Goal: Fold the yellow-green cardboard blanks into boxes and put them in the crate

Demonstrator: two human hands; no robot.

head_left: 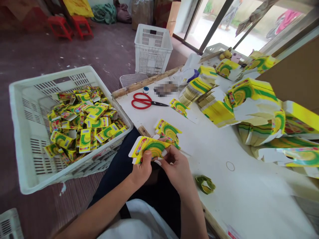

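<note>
Between my two hands is a small yellow and green cardboard box [142, 146], its white end flaps sticking out at the left. My left hand [142, 168] grips its near side, thumb lying on the printed face. The fingers of my right hand [175, 162] pinch its right end; what the fingertips do at the flap is partly hidden. Just beyond the held box, more yellow-green cartons [169, 131] lie on the white table [206, 146]. Another flat carton [179, 107] is farther back, near red-handled scissors [144, 101].
At my left stands a white plastic crate [27, 132] with many small yellow boxes [86, 122] inside. Stacks of flat cartons [251, 96] fill the table's right side. A green ring-shaped strip [205, 184] and a rubber band [230, 166] lie nearby. Another white crate [152, 49] stands beyond the table.
</note>
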